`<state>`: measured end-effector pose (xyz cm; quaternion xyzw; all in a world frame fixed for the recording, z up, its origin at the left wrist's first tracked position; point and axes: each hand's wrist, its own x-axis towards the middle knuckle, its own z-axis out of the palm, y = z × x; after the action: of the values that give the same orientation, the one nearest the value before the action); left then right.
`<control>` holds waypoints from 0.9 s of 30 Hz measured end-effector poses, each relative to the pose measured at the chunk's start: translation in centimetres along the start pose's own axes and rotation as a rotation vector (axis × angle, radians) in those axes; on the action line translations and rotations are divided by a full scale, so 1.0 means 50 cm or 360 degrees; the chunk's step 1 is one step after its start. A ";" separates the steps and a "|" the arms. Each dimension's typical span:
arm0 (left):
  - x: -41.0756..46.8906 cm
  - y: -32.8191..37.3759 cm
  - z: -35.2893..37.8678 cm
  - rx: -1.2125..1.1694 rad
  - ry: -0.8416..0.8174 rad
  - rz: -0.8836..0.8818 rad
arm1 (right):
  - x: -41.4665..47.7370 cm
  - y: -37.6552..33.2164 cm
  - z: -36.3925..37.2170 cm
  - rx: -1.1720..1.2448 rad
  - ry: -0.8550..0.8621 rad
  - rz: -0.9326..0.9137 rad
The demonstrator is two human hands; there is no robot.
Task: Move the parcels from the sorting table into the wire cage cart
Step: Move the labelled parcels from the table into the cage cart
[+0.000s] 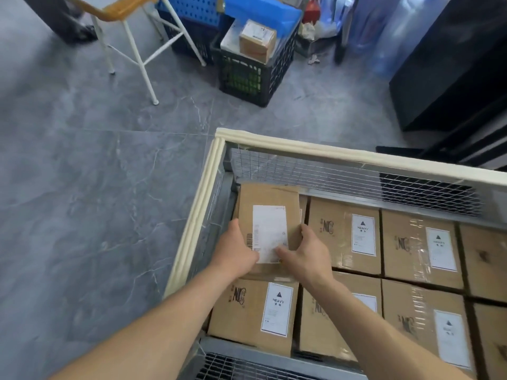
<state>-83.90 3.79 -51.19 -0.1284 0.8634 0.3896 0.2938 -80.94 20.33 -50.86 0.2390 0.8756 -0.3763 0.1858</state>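
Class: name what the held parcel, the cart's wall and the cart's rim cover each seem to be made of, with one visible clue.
Parcel: matte brown cardboard, judging by its flat tan faces and creased edges. Wall: thin silvery metal wire, crossing in a square grid. Rim cover: probably cream foam tubing; rounded, soft-looking, slightly dented.

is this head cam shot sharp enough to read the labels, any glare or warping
Head view: the HEAVY label nearest reads clearly, the label on the parcel held by left hand and right hand is too soft; tape on the right boxes glares; the wide lens slightly bows the cart rim; the chair is blurred.
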 end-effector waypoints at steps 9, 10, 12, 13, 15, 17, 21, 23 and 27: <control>0.158 -0.054 0.031 -0.0018 0.0169 -0.0134 | 0.130 0.021 0.107 0.0031 -0.0095 -0.0033; 0.169 -0.057 0.035 -0.0016 0.0184 -0.0143 | 0.139 0.023 0.114 0.0033 -0.0100 -0.0034; 0.187 -0.062 0.043 0.0002 0.0219 -0.0155 | 0.152 0.028 0.123 0.0055 -0.0111 -0.0015; 0.194 -0.064 0.047 0.0011 0.0229 -0.0161 | 0.157 0.031 0.127 0.0071 -0.0114 -0.0005; 0.209 -0.068 0.055 0.0028 0.0237 -0.0169 | 0.168 0.037 0.135 0.0084 -0.0117 -0.0001; 0.220 -0.073 0.061 0.0077 0.0246 -0.0187 | 0.179 0.041 0.144 0.0083 -0.0134 0.0012; 0.233 -0.075 0.069 0.0215 0.0266 -0.0214 | 0.202 0.050 0.162 0.0076 -0.0202 0.0018; 0.235 -0.075 0.075 0.0307 0.0231 -0.0219 | 0.207 0.057 0.166 0.0075 -0.0248 0.0009; 0.219 -0.067 0.081 0.0455 0.0187 -0.0182 | 0.204 0.079 0.163 0.0066 -0.0350 -0.0031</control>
<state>-89.44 4.70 -61.96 -0.1566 0.9170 0.2371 0.2798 -85.89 19.42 -63.55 0.1916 0.8443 -0.4200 0.2722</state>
